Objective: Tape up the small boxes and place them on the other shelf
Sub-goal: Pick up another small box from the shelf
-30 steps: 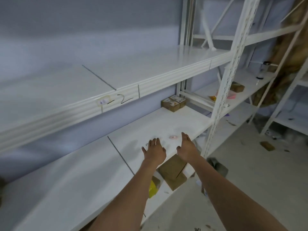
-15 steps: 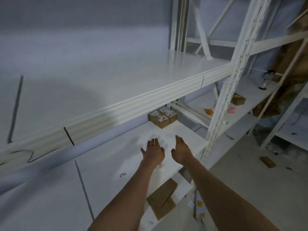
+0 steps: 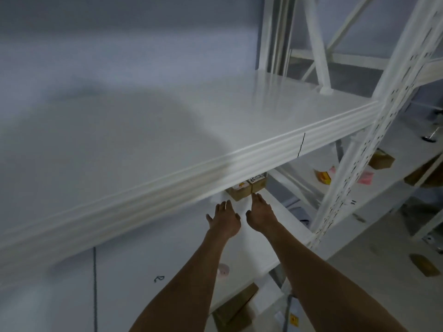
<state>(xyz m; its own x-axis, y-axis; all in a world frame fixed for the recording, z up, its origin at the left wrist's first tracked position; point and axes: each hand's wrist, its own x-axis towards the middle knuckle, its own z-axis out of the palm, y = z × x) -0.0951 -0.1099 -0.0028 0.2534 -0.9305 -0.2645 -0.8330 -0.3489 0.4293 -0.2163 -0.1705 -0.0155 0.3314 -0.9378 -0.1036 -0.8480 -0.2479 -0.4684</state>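
Both arms have pushed further in since half a second back, and the camera has dipped, so the upper shelf [image 3: 167,144] now fills most of the view and its front lip hides part of the target. On the lower shelf [image 3: 134,271] under it, the 2 small boxes [image 3: 249,188] sit at the back, touching each other and half tucked behind that lip. The left hand [image 3: 224,220] and right hand [image 3: 260,213] are side by side, palms down, holding nothing, fingers straight and loosely together; the right fingertips [image 3: 254,195] look just about at the boxes. My take (only a guess): keep the wrists low under the lip, get 1 hand on each outer side and slide the pair forward before lifting. A pale tape roll [image 3: 224,269] lies nearer the front edge, handy for sealing.
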